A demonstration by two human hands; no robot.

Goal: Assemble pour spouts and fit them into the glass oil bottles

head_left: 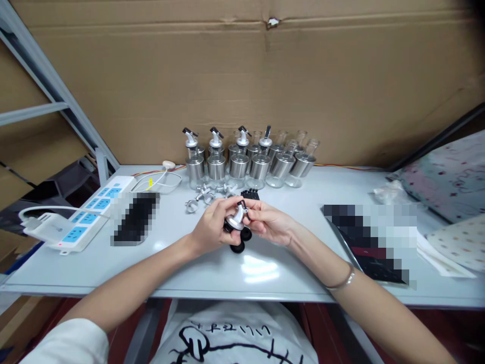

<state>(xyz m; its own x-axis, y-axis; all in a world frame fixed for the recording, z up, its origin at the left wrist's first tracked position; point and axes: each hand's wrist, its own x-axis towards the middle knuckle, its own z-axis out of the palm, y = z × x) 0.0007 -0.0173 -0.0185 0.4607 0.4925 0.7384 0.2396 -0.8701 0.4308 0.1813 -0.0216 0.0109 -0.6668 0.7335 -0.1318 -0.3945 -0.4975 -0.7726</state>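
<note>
Between my hands, above the table, is a silver bottle pourer point(236, 219) with a black flip lever at its top. My left hand point(215, 227) is closed around the pourer's base. The fingers of my right hand point(271, 221) pinch the black lever on its side. Under my hands lie several black round stoppers point(237, 246). Just beyond are loose silver pourer bodies point(204, 194) and a cluster of small black levers point(250, 194), partly hidden by my fingers.
Glass bottles with steel sleeves point(238, 166) stand in rows at the back, several topped with pourers. A power strip point(91, 215) with a white cable and a blurred dark object point(136, 220) lie left. Another blurred dark item point(369, 247) and patterned fabric point(447, 172) are right.
</note>
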